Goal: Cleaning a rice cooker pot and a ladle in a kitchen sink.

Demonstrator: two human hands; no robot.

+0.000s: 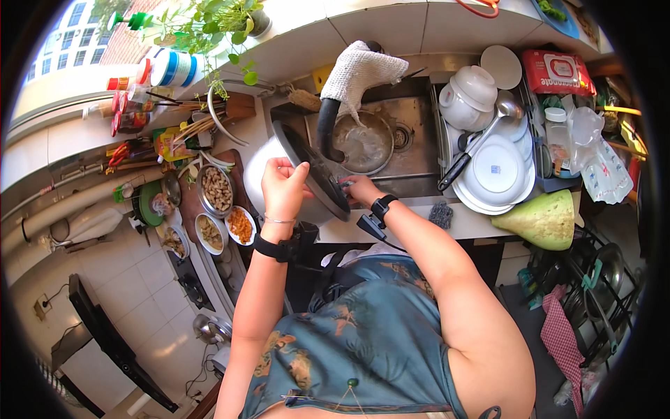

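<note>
Both hands are at a dark, round pot lid or pan [309, 162], tilted on edge beside the sink. My left hand [282, 188] has its thumb at the near side of its rim. My right hand [361, 189] has its fingertips at its lower right face, around something small and shiny that is partly hidden. Behind my left hand is a rounded white vessel [257, 170]. A black faucet [328, 123], wrapped in a white knitted cloth [348, 73], hangs over a round metal basin [387, 149] of water in the steel sink [419, 118].
Left are bowls of peanuts [215, 188], orange chopped food [241, 225] and other food [209, 234]. Right of the sink, a rack holds white bowls [468, 97], plates [494, 170] and a ladle [479, 139]. A grey scouring pad [441, 214] and a cut green gourd [547, 220] lie near the counter edge.
</note>
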